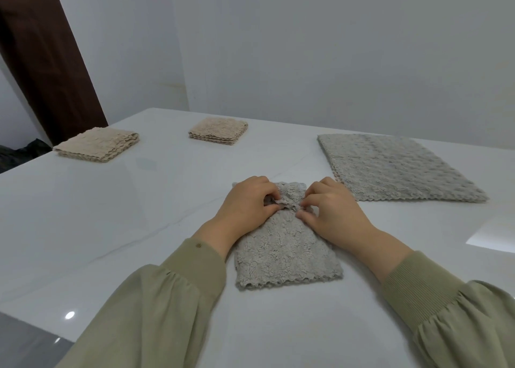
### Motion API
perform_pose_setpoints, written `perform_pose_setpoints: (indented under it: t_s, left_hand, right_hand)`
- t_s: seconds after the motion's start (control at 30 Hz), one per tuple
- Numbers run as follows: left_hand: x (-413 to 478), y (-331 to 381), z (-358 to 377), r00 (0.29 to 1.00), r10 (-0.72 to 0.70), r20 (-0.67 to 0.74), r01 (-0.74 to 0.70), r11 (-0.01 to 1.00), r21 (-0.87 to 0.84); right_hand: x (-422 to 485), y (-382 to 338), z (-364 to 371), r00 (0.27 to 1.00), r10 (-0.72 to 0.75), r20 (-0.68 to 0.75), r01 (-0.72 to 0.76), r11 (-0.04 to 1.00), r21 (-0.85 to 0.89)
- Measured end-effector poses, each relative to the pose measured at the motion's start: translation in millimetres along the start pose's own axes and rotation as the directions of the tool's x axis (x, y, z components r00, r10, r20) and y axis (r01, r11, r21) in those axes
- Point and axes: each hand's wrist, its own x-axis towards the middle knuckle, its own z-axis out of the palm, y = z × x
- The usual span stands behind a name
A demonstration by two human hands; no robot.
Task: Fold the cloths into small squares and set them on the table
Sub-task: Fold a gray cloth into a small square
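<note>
Left hand [246, 203] and right hand [333, 210] both pinch the far edge of the folded grey cloth [284, 253] on the white tabletop [111, 223].

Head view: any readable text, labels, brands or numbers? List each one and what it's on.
No readable text anywhere in this view.
The small round stud on the left sleeve cuff is too small to tell if it bears a mark.
No label, tag or print shows on the half-folded grey cloth, flat grey cloth, left beige cloth, centre beige cloth or table.
</note>
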Motion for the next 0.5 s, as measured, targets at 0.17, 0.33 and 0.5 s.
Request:
perform_pose_setpoints:
  t_s: [0.17, 0.33, 0.5]
  left_hand:
    - [-6, -11, -17, 0.996, 0.008, 0.091, -0.011, 0.999, 0.031]
    - [-11, -17, -22, 0.991, 0.070, 0.115, -0.083, 0.990, 0.114]
    - [-17, -24, -21, 0.992, 0.126, 0.014, -0.126, 0.985, 0.119]
  right_hand:
    - [1, 0, 3, 1.000, -0.025, -0.019, 0.024, 0.999, -0.028]
    - [0, 7, 7, 0.999, -0.025, -0.048, 0.021, 0.997, -0.081]
    - [-1, 8, 8, 0.995, -0.019, -0.099, 0.006, 0.991, -0.131]
